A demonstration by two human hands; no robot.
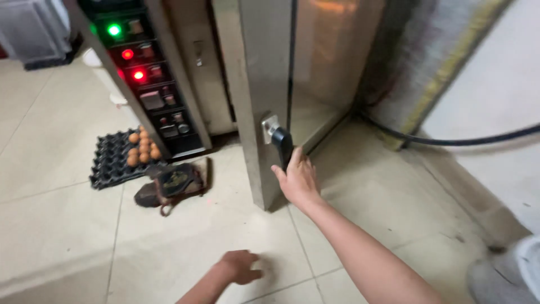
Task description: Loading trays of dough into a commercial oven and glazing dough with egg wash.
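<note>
Your right hand [298, 180] grips the black door handle [283, 145] on the steel oven door [264, 84] (door ajar). Your left hand [239, 266] hangs loosely curled, holding nothing, above floor tiles [67, 225]. Egg tray [115, 160] sits beside the control panel [146, 73].

Pale tiled floor [62, 225], grey grout lines. Black egg tray [115, 160] on tiles, well left of right hand [298, 181], up-left of left hand [239, 266]; brown eggs [143, 151] fill its right end. Worn brown shoe [169, 186] just beside tray, between tray and right hand. Black cable [450, 141] trails across floor, right of right hand. Steel oven [264, 101] stands on tiles, by right hand.
</note>
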